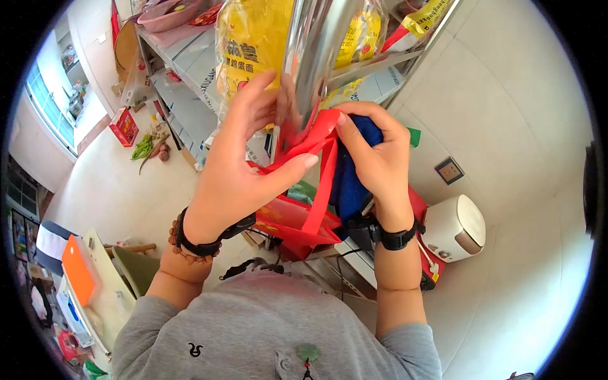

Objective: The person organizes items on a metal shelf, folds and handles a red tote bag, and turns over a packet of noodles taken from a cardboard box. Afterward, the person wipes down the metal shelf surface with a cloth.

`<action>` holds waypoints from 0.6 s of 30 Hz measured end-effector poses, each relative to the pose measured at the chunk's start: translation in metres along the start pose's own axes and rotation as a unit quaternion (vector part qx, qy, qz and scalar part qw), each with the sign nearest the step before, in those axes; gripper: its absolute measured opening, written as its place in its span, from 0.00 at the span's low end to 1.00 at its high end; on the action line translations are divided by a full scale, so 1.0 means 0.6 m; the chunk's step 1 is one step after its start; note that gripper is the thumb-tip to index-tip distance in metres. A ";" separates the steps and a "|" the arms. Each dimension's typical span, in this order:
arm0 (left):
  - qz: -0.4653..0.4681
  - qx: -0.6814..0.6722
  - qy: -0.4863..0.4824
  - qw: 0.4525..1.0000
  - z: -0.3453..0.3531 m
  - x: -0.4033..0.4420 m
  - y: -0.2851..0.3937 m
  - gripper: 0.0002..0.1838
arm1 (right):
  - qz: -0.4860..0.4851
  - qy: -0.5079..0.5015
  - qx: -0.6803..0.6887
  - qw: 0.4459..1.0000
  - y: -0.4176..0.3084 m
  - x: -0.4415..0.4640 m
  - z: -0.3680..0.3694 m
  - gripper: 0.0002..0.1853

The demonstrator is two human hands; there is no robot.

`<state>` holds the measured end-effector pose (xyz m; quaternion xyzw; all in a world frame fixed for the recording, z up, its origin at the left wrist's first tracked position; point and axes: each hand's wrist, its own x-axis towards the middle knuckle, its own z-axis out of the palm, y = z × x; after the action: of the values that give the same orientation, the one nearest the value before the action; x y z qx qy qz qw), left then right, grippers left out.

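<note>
My left hand is raised with thumb and fingers spread apart, beside the handles of a red bag. My right hand pinches the top of the red strap between thumb and fingers, next to a dark blue cloth item. The red bag hangs below both hands, its mouth partly open, with something green inside. A shiny metal post of the rack stands just beyond the hands. Whether my right fingers also hold the blue cloth is hard to tell.
A rack ahead holds a yellow food package and other bags. On the right are a white appliance and a wall socket. A red box and green vegetables lie on the floor. An orange board is at left.
</note>
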<state>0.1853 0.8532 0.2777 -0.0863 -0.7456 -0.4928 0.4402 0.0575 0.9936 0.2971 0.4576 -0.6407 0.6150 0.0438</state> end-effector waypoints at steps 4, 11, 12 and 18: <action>0.004 0.083 -0.014 0.996 0.006 0.003 0.012 0.46 | -0.011 -0.027 0.012 1.000 0.012 0.006 0.009 0.06; 0.026 0.119 0.046 0.992 0.022 -0.001 0.005 0.41 | 0.034 -0.025 0.134 0.990 0.028 0.002 0.010 0.05; 0.055 0.172 0.082 0.980 0.030 -0.004 0.006 0.40 | 0.026 -0.013 0.129 0.991 0.027 0.001 0.008 0.05; 0.086 0.201 0.155 0.963 0.056 -0.020 -0.012 0.40 | 0.024 -0.038 0.161 0.986 0.025 0.013 0.010 0.04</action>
<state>0.1692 0.8807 0.2598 0.0176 -0.7420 -0.3003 0.5991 0.0464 0.9821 0.2892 0.4662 -0.5454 0.6931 -0.0698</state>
